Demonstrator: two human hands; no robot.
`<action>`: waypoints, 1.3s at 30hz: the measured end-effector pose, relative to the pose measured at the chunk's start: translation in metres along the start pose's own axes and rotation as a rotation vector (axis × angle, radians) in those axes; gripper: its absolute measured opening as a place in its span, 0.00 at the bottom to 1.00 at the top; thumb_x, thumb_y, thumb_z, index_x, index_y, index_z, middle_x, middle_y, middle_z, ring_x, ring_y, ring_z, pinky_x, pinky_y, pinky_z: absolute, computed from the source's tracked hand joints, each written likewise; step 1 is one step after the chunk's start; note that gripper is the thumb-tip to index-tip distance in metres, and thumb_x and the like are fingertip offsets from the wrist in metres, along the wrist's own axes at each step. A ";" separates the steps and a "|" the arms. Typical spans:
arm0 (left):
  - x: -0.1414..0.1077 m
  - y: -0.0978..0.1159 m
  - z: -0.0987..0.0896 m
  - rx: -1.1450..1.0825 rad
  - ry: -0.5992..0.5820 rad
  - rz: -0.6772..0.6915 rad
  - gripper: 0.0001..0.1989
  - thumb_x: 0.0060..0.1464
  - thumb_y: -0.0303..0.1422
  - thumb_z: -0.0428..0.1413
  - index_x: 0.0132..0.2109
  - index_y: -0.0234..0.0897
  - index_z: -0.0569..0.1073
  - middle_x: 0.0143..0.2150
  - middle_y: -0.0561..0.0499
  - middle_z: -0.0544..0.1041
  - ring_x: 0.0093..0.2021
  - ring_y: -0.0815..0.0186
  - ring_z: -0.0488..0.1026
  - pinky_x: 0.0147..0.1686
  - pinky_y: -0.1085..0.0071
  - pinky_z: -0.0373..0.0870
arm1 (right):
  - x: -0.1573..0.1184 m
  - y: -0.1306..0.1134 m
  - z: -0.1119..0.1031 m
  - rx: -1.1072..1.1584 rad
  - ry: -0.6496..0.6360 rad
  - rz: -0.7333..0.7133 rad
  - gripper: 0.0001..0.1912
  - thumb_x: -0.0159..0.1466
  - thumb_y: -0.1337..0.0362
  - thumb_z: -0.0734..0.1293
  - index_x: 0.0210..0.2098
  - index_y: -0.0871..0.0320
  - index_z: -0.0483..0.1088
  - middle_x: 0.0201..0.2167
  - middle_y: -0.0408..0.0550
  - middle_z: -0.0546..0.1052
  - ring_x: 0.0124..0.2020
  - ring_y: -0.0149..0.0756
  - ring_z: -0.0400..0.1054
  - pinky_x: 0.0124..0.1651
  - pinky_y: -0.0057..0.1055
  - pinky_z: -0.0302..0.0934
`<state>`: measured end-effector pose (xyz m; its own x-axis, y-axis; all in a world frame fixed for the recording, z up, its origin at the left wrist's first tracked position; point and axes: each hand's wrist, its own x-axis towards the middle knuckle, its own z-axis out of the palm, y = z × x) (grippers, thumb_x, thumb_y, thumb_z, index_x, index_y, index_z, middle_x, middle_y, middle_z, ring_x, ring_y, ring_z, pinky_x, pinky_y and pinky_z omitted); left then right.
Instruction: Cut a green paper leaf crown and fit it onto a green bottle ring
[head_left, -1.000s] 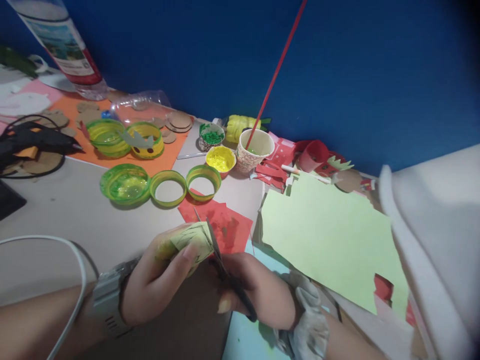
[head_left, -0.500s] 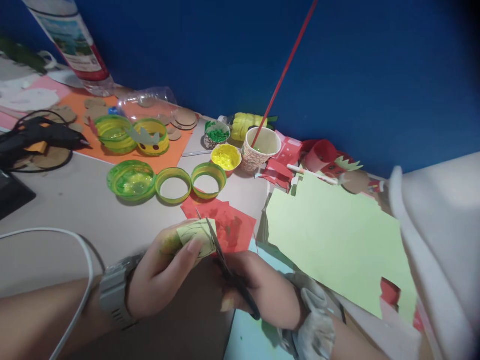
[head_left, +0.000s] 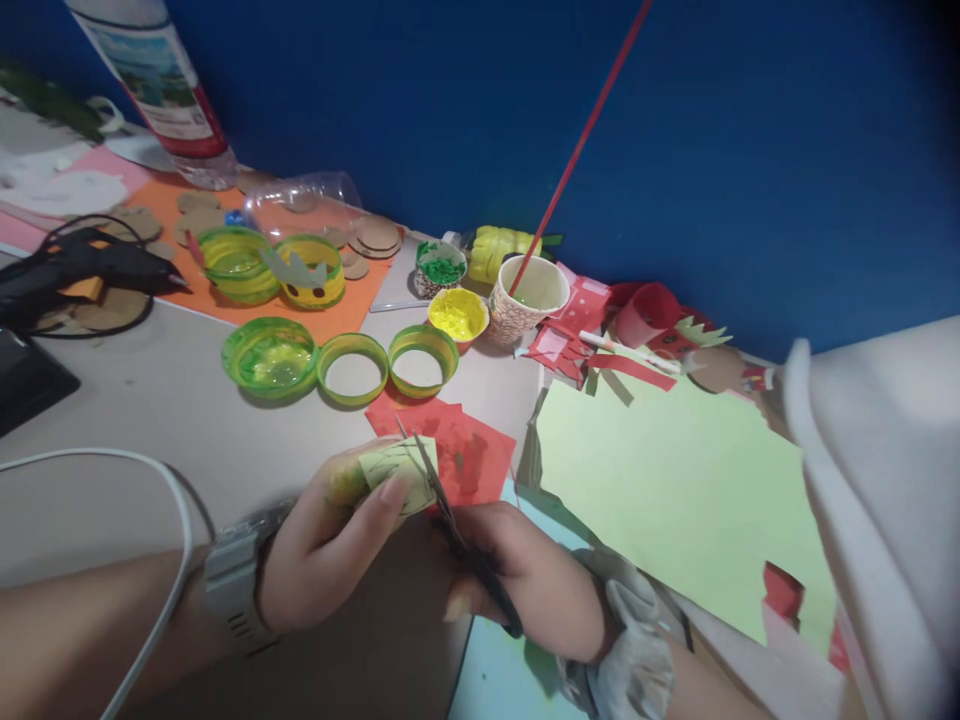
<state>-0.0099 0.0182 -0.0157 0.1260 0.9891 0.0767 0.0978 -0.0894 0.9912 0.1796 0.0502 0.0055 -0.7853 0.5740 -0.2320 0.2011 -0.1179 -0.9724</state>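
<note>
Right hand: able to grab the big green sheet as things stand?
Probably not: the right hand is occupied, holding the scissors at the slip in the left hand. Nothing seems to stand between right hand and sheet, though.

Left hand point(head_left: 322, 560) pinching, thumb point(head_left: 379, 515) uppermost; right hand point(head_left: 536, 575) curled just beside; forearms point(head_left: 112, 620) angled inward.

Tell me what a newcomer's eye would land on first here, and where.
Probably the scissors in the right hand, low centre, crossing the small pale-green paper in the left hand. Next, the long red stick slanting up from the paper cup against the blue wall. Then the large pale-green sheet spread at the right.
</note>
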 end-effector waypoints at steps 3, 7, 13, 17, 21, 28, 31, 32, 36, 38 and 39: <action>0.000 0.000 0.001 -0.016 0.012 0.021 0.12 0.65 0.33 0.47 0.39 0.40 0.74 0.33 0.51 0.73 0.33 0.66 0.68 0.32 0.73 0.67 | -0.001 0.002 0.000 -0.016 0.011 0.012 0.34 0.56 0.35 0.61 0.39 0.61 0.71 0.31 0.44 0.69 0.30 0.32 0.59 0.36 0.28 0.58; 0.000 -0.001 0.002 -0.085 -0.029 0.022 0.13 0.65 0.31 0.46 0.33 0.40 0.71 0.30 0.54 0.72 0.32 0.68 0.67 0.34 0.75 0.66 | -0.002 0.006 0.001 -0.014 -0.002 0.019 0.34 0.56 0.35 0.62 0.40 0.61 0.71 0.29 0.42 0.67 0.29 0.30 0.57 0.34 0.26 0.56; 0.002 0.000 0.002 -0.101 -0.033 0.041 0.13 0.65 0.31 0.45 0.32 0.40 0.68 0.29 0.56 0.66 0.31 0.70 0.62 0.35 0.77 0.64 | -0.001 0.005 0.001 -0.031 0.010 0.006 0.36 0.56 0.35 0.61 0.42 0.63 0.72 0.32 0.45 0.71 0.33 0.32 0.62 0.39 0.27 0.59; 0.003 0.002 0.003 -0.091 -0.011 0.027 0.12 0.65 0.31 0.46 0.32 0.41 0.68 0.29 0.57 0.66 0.31 0.71 0.61 0.36 0.77 0.64 | -0.001 0.004 0.001 -0.005 0.007 0.001 0.34 0.56 0.36 0.62 0.41 0.62 0.72 0.31 0.44 0.70 0.32 0.32 0.61 0.39 0.27 0.58; 0.003 0.002 0.002 -0.113 -0.024 0.031 0.12 0.65 0.32 0.46 0.33 0.41 0.69 0.29 0.57 0.68 0.31 0.71 0.63 0.37 0.77 0.64 | -0.001 0.005 0.001 0.005 -0.004 0.026 0.33 0.56 0.36 0.63 0.38 0.62 0.71 0.29 0.41 0.68 0.29 0.29 0.57 0.34 0.25 0.56; 0.001 0.001 0.003 -0.146 0.010 0.026 0.09 0.65 0.32 0.47 0.41 0.45 0.73 0.35 0.57 0.73 0.40 0.69 0.69 0.46 0.75 0.65 | -0.001 0.004 0.001 0.007 0.004 0.032 0.32 0.55 0.36 0.63 0.33 0.63 0.71 0.29 0.42 0.66 0.30 0.30 0.57 0.33 0.25 0.55; 0.002 0.001 0.003 -0.154 -0.035 0.026 0.12 0.65 0.33 0.46 0.34 0.42 0.70 0.30 0.56 0.68 0.34 0.69 0.66 0.38 0.75 0.65 | -0.001 0.004 0.002 0.046 0.002 0.001 0.31 0.56 0.37 0.63 0.34 0.62 0.71 0.28 0.42 0.65 0.29 0.30 0.56 0.34 0.26 0.55; 0.002 0.000 0.003 -0.152 -0.049 0.021 0.13 0.66 0.33 0.46 0.32 0.40 0.68 0.28 0.56 0.66 0.31 0.70 0.63 0.35 0.75 0.64 | -0.001 0.004 0.002 0.060 0.002 -0.011 0.31 0.57 0.37 0.63 0.35 0.62 0.70 0.29 0.42 0.65 0.30 0.30 0.56 0.34 0.26 0.55; 0.002 0.001 0.003 -0.138 -0.061 -0.008 0.14 0.65 0.32 0.45 0.29 0.39 0.63 0.26 0.56 0.61 0.29 0.70 0.59 0.32 0.74 0.61 | -0.002 0.008 0.002 0.030 0.017 -0.002 0.31 0.56 0.36 0.62 0.32 0.62 0.68 0.26 0.41 0.62 0.28 0.29 0.53 0.32 0.25 0.53; 0.003 0.003 0.003 -0.125 -0.074 -0.004 0.14 0.66 0.31 0.45 0.29 0.39 0.62 0.26 0.56 0.60 0.29 0.70 0.58 0.32 0.75 0.61 | -0.002 0.011 0.002 -0.007 0.041 0.009 0.32 0.56 0.35 0.62 0.30 0.62 0.68 0.25 0.40 0.61 0.27 0.29 0.52 0.31 0.26 0.52; 0.004 0.004 0.003 -0.112 -0.082 0.003 0.15 0.66 0.31 0.45 0.29 0.39 0.62 0.26 0.57 0.60 0.29 0.71 0.58 0.31 0.75 0.60 | -0.003 0.011 0.001 -0.010 0.050 0.008 0.32 0.55 0.35 0.62 0.29 0.63 0.67 0.25 0.41 0.62 0.27 0.29 0.53 0.31 0.26 0.53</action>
<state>-0.0060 0.0216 -0.0117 0.2070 0.9755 0.0751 -0.0132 -0.0740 0.9972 0.1834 0.0460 -0.0048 -0.7534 0.6129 -0.2383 0.2135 -0.1148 -0.9702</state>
